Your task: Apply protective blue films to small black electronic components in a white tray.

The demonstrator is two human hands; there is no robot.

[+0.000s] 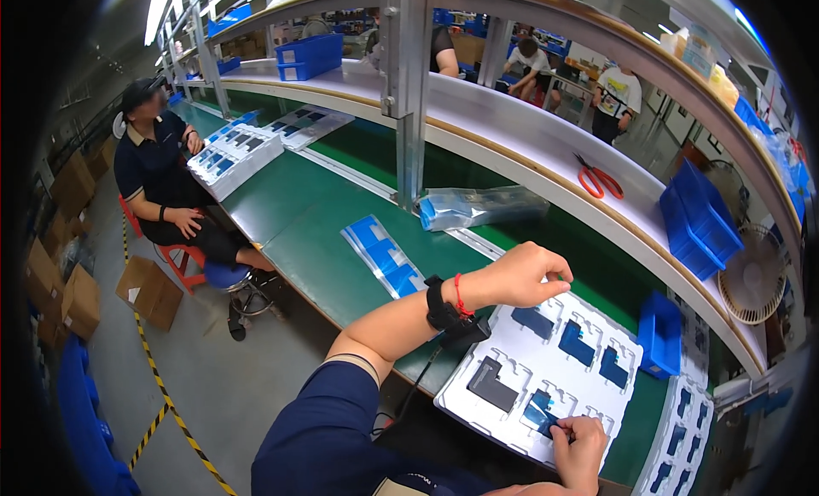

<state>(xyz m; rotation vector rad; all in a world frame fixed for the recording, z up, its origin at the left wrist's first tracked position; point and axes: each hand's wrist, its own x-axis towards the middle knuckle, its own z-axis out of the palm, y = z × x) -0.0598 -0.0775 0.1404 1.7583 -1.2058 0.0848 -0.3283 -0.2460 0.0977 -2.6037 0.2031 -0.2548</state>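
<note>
A white moulded tray [461, 400] lies before me, with flat L-shaped pieces in its pockets. Most pieces have a glossy dark-blue face, such as one blue piece [577, 342]; the near-left one is a dark grey piece [492, 383]. My right hand [580, 449] pinches the lower edge of a shiny blue L-shaped piece [539, 413] at the tray's near side. Above the far edge of the tray is my left hand [520, 277], thumb and forefinger curled together; whatever they hold is too small to make out. A black band and red string circle that wrist.
A sheet of blue film strips [382, 255] and a clear plastic bag [482, 208] lie on the green bench [311, 232]. Red-handled scissors [599, 179] rest on the shelf. Right of the tray are a blue bin [659, 334] and another filled tray [682, 436]. A co-worker [162, 155] sits left.
</note>
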